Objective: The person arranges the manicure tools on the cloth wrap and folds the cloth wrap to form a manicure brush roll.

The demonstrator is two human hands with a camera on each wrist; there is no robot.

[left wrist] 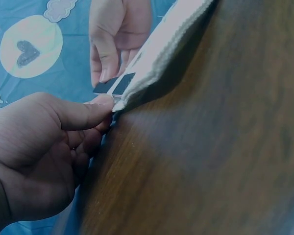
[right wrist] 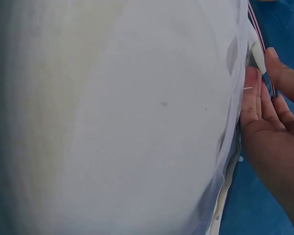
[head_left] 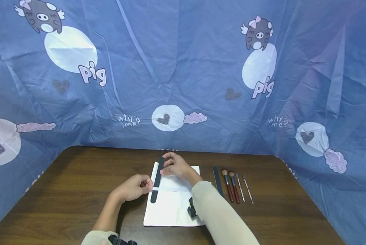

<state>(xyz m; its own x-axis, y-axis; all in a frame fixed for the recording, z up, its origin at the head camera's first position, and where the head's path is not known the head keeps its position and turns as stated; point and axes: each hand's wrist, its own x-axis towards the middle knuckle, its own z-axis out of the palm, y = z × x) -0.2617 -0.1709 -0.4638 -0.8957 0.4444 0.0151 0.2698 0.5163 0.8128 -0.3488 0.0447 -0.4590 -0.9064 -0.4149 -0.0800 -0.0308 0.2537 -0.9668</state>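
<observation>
A dark nail file (head_left: pixel 157 180) lies lengthwise along the left side of a folded white cloth (head_left: pixel 167 212). A narrow white strap (head_left: pixel 155 188) crosses over the file's lower half. At the cloth's left edge, my left hand (head_left: pixel 136 188) pinches the strap between thumb and fingers; the left wrist view shows this hand (left wrist: pixel 44 142) close up at the cloth's edge. My right hand (head_left: pixel 177 166) holds the upper part of the file by its edges. In the right wrist view a pale sleeve (right wrist: pixel 137 117) hides most of the scene, with the hand (right wrist: pixel 277 127) at the right.
Right of the cloth lies a second dark nail file (head_left: pixel 218 180), partly behind the right sleeve. Beyond it are two makeup brushes (head_left: pixel 227 185) with red handles and two thin metal tools (head_left: pixel 247 189). A blue printed curtain (head_left: pixel 176 75) hangs behind the wooden table (head_left: pixel 88 177).
</observation>
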